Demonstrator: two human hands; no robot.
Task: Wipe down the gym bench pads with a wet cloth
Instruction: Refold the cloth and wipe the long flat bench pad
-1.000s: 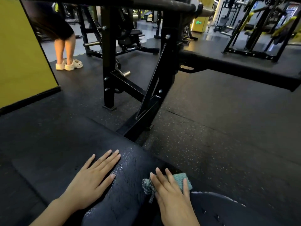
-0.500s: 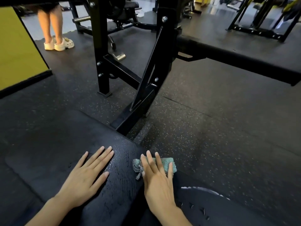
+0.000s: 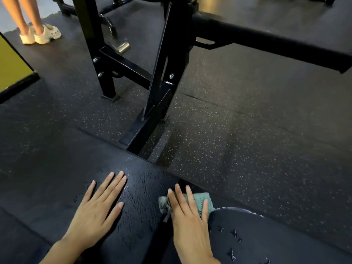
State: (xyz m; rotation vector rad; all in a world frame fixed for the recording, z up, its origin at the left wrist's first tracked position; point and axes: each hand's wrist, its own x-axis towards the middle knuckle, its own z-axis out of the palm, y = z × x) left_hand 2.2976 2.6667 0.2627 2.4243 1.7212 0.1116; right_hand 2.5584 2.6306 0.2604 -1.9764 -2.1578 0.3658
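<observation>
Both hands lie on the black bench pad (image 3: pixel 141 189), whose surface shines with wet streaks between them. The left hand (image 3: pixel 95 212) rests flat on the pad with its fingers straight and slightly spread, holding nothing. The right hand (image 3: pixel 188 220) presses down with straight fingers on a teal cloth (image 3: pixel 209 201), which is bunched under the palm near the pad's far edge; a greyish frayed corner pokes out at the left of the hand. Just to the right of the cloth begins a second dark pad (image 3: pixel 266 242) with a pale worn rim and small cracks in its cover. Straight ahead, the bench's black steel frame (image 3: pixel 160 82) rises from a foot that runs up to the pad's far edge, with bolted cross braces and a short chrome peg (image 3: pixel 123 47) behind it. A thick black bar (image 3: pixel 266 40) reaches out from the frame to the right, above the speckled rubber floor (image 3: pixel 247 140). At the far left stand a yellow panel (image 3: pixel 11 67) and another person's bare legs in cream clogs (image 3: pixel 41 36), well apart from the bench
</observation>
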